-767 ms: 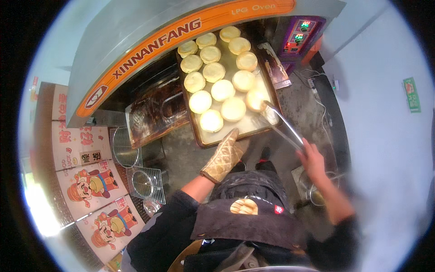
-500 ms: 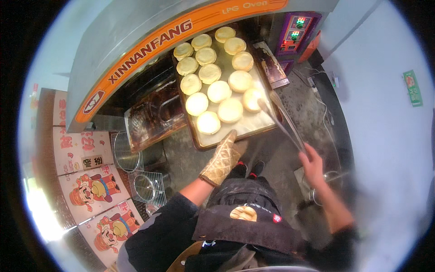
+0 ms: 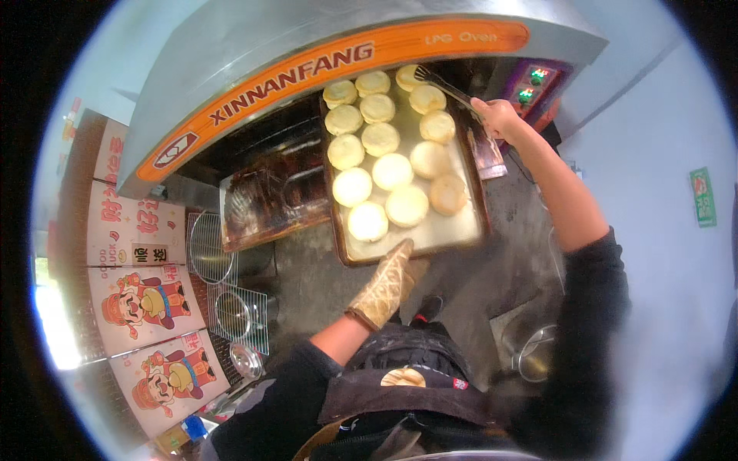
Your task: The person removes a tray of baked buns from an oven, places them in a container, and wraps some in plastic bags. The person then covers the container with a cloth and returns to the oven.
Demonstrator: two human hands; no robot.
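I've got my mitted left hand (image 3: 384, 288) clamped on the tray (image 3: 482, 211) at its near edge, right hand (image 3: 496, 117) gripping tongs (image 3: 452, 89) by the far pastries (image 3: 427, 99); floor (image 3: 511, 230) leaves room rightward.

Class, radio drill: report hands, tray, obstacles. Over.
Left hand, mitted, gripping tray at near edge. Right hand holding tongs at far-right pastry. Tray pastry-laden, far end at oven. No obstruction evident.

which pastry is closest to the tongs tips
The pastry at the far end of the right-hand row; in view, the tips of the tongs overlap only that one.
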